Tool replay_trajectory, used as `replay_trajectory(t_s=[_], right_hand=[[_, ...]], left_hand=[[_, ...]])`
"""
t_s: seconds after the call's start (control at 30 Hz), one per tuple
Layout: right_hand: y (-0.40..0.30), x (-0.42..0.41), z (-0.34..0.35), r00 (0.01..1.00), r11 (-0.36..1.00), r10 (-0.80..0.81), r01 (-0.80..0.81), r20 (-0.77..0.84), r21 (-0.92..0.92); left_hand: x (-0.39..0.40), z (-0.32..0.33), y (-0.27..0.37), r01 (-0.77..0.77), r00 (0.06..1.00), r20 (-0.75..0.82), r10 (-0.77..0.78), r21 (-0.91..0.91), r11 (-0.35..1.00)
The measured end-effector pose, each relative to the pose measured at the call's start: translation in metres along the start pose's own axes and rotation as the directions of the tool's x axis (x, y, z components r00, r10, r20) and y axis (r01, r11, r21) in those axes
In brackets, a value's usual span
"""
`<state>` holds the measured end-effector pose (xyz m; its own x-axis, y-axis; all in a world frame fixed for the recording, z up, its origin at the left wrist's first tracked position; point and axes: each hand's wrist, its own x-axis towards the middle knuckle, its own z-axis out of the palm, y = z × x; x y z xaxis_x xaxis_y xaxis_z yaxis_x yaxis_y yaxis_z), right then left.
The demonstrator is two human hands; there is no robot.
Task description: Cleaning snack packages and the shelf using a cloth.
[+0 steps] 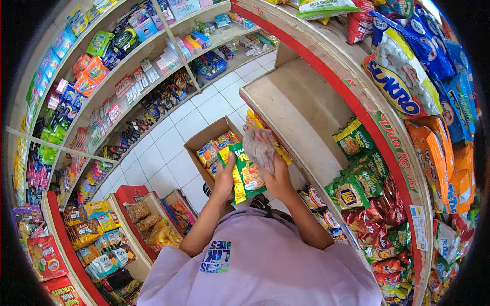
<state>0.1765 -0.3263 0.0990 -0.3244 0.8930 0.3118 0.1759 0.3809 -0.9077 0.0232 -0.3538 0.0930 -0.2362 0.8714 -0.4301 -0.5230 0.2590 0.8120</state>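
Observation:
A green and yellow Garuda snack packet [247, 176] is held upright in front of my chest. My left hand [225, 174] grips its left edge, the thumb lying on the front. In my right hand [278, 174] is a crumpled greyish-pink cloth [260, 147], which covers the packet's upper right part; those fingers are partly hidden behind cloth and packet. Beyond the packet, an open cardboard box [197, 142] with colourful snack packets [214, 147] inside stands low down.
A wooden shelf [283, 118] at the right bears green Garuda packets [354, 137] and red packets [383, 214]. Large snack bags [402, 72] stand above, at the far right. Stocked shelves [126, 80] curve along the left, over white floor tiles [164, 153]. Biscuit packets [92, 225] fill a lower-left rack.

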Motion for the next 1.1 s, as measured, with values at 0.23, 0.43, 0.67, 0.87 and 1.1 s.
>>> replay_trajectory(t_s=[0.23, 0.43, 0.67, 0.87, 1.1], right_hand=[[-0.031, -0.033, 0.017, 0.983, 0.97, -0.063, 0.101, 0.172, -0.221], [-0.006, 0.01, 0.015, 0.996, 0.983, -0.074, 0.067, -0.038, -0.173], [-0.031, -0.02, 0.029, 0.979, 0.943, -0.14, 0.177, 0.146, -0.28], [-0.021, 0.005, 0.025, 0.998, 0.983, -0.064, 0.063, -0.002, -0.174], [-0.019, 0.011, 0.021, 0.974, 0.974, 0.224, -0.224, 0.004, 0.004]], left_hand=[[0.02, -0.011, 0.004, -0.142, 0.968, -0.168, 0.185, 0.237, 0.961], [-0.004, 0.006, -0.02, -0.275, 0.952, 0.014, 0.306, 0.478, 0.835], [0.012, -0.016, -0.014, -0.142, 0.983, -0.11, 0.149, 0.07, 0.987], [-0.007, 0.0, -0.016, -0.314, 0.947, 0.032, 0.319, 0.287, 0.905], [-0.005, -0.016, -0.028, -0.31, 0.946, 0.008, 0.325, 0.323, 0.894]])
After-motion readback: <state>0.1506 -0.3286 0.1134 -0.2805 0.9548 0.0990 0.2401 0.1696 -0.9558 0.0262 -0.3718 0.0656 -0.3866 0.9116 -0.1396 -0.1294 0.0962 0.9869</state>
